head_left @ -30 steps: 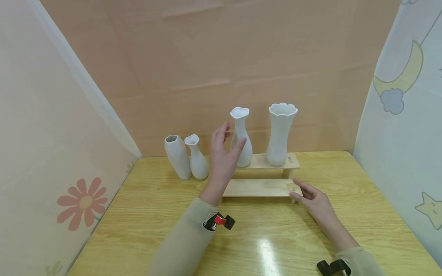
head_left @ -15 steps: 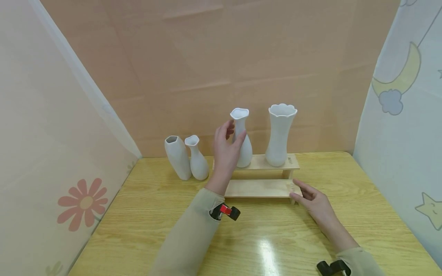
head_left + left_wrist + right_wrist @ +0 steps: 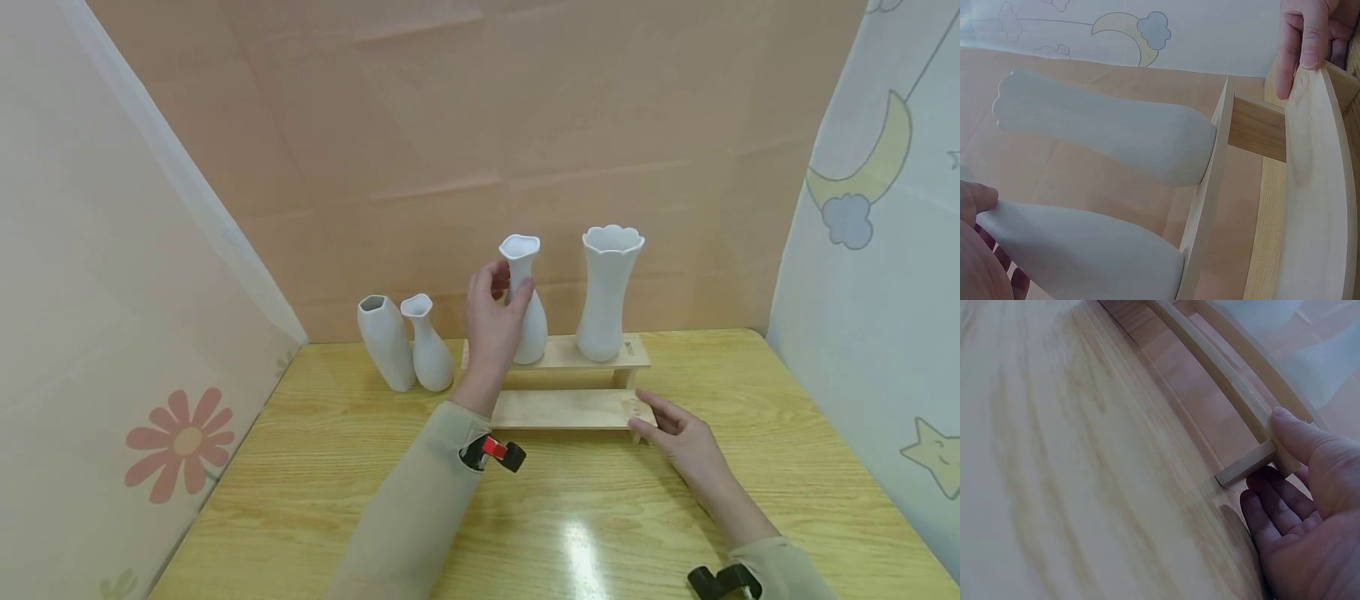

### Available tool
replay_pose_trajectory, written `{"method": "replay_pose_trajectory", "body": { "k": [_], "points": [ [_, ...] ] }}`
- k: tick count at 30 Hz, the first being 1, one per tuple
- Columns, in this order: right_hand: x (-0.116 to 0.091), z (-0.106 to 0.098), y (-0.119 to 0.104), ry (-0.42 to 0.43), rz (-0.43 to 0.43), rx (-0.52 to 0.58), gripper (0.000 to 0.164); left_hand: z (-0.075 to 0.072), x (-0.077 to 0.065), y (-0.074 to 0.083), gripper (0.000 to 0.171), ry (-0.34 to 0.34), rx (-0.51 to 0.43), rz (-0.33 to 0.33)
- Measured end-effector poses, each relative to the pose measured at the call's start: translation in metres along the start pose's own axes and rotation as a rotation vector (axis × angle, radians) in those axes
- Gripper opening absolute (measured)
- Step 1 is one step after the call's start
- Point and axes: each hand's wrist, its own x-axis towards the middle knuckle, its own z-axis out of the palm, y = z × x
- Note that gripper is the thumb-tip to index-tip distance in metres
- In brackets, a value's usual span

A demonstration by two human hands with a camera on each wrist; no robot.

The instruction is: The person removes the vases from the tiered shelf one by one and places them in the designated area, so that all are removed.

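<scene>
My left hand (image 3: pixel 491 325) holds a slim white vase (image 3: pixel 533 336) by its neck, thumb on the near side and fingers behind. The vase stands upright on the upper step of a two-tier wooden stand (image 3: pixel 562 408). In the left wrist view, its base sits against the upper board, beside a taller scalloped-rim vase (image 3: pixel 1116 131). My right hand (image 3: pixel 693 450) pinches the right end of the lower step. The right wrist view shows the thumb (image 3: pixel 1297 434) on the board and the other fingers curled beneath, near the stand's leg.
Left of the stand, a faceted white vase (image 3: pixel 386 346) leans beside a small wavy-rim vase (image 3: pixel 432 354) on the wooden table (image 3: pixel 315 450). An orange-brown backdrop (image 3: pixel 480 108) hangs behind, with pale patterned sheets at both sides.
My left hand has moved slightly right and closed from beside the vase onto its neck. The right hand and the vases stay in place.
</scene>
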Motion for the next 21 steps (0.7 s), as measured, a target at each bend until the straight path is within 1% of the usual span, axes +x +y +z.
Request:
{"method": "replay_pose_trajectory", "body": {
  "k": [6,9,12,16,21],
  "points": [
    [0.0003,0.0000,0.0000,-0.004,0.001,0.002,0.080,0.0018,0.0014,0.0001,0.040,0.002,-0.030,-0.025],
    [0.0002,0.0002,-0.0006,-0.002,0.004,-0.004,0.080,0.0018,0.0016,0.0003,0.039,0.005,-0.033,-0.026],
    [0.0003,0.0003,-0.0008,-0.003,0.007,-0.010,0.080,0.0014,0.0014,-0.0002,0.038,0.008,-0.046,-0.016],
    [0.0003,0.0003,-0.0009,-0.006,0.011,-0.013,0.080,-0.0005,0.0000,-0.0011,0.037,0.015,-0.089,0.009],
    [0.0001,0.0001,-0.0007,-0.004,0.019,-0.021,0.080,-0.0068,-0.0047,0.0021,0.036,0.015,-0.136,0.033]
  ]
}}
